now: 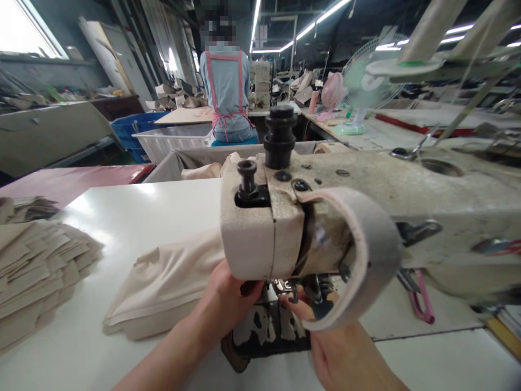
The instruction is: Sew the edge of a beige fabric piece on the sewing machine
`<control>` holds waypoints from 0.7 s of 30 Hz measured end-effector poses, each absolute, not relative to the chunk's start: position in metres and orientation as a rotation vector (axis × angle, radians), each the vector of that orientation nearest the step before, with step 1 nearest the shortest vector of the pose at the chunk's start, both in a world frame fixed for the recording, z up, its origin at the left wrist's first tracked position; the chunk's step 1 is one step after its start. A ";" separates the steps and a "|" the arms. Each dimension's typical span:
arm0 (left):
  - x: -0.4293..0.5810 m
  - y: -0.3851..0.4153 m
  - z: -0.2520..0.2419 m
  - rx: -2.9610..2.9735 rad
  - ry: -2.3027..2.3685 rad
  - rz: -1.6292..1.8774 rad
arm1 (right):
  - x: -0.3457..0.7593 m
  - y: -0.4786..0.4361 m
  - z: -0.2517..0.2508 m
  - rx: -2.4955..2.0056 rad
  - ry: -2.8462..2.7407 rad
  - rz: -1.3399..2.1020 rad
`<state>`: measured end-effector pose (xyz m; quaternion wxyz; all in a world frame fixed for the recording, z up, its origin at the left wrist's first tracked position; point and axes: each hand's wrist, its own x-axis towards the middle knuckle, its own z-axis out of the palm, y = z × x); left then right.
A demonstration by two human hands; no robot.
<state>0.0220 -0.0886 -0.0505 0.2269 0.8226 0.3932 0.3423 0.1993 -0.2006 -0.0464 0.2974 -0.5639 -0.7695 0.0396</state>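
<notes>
A sewing machine (248, 239) stands before me, a curved strip of pale felt-like material (378, 250) looping off its head. Under the head, my left hand (230, 296) is at the left of the needle area, its fingers curled and partly hidden. My right hand (329, 336) reaches in from the other side, fingers bent close to the presser foot (291, 293). The machine hides both sets of fingertips, so whatever they pinch does not show. Beside my left wrist lies a folded pile of beige fabric (163, 288). Below the hands sits the worn machine bed plate (268, 331).
Stacked beige fabric pieces (36, 271) lie at the left on the white table (122, 212). Pink-handled scissors (423, 304) rest right of the machine. Behind it are a fabric-filled bin (179, 157), a seated person in an apron (226, 92) and a green fan (362, 92).
</notes>
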 end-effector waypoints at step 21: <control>0.019 -0.085 -0.045 2.341 1.009 0.856 | 0.200 -0.203 -0.052 -1.546 -1.994 0.207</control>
